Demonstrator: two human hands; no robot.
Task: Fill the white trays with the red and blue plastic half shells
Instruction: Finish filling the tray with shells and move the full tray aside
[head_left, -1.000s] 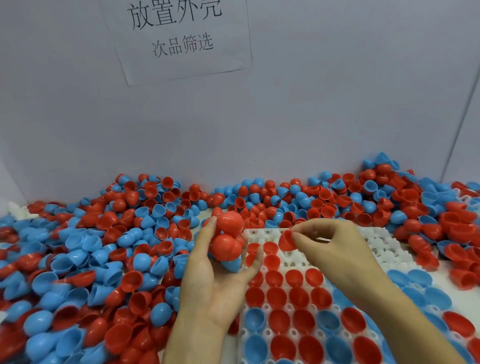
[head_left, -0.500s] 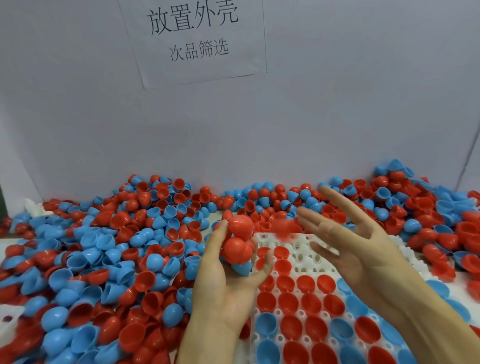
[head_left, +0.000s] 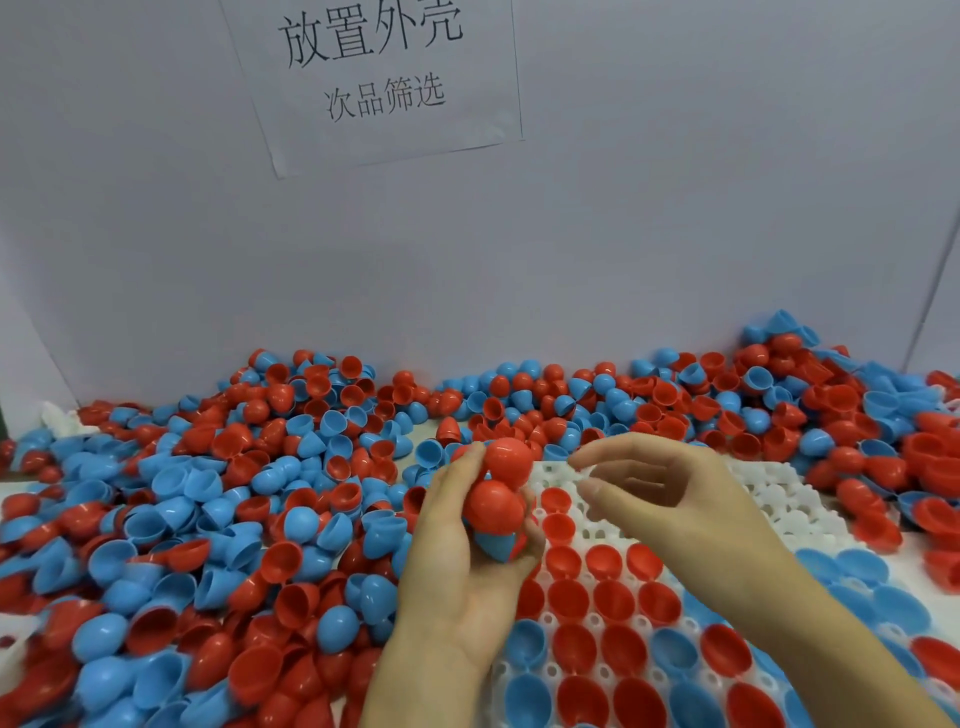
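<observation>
Fingers (head_left: 597, 488) of the right hand (head_left: 670, 499), loosely curled and empty, hover just right of the red half shells (head_left: 498, 488) gripped by the left hand (head_left: 467, 566) (white tray (head_left: 779, 499) lies beneath).

A pale table top (head_left: 13, 493) shows bare only at the left edge of the frame (the rest is covered). Loose red and blue half shells (head_left: 218, 519) lie heaped across the left and along the back. The white tray (head_left: 779, 499) lies at lower right, partly filled.
</observation>
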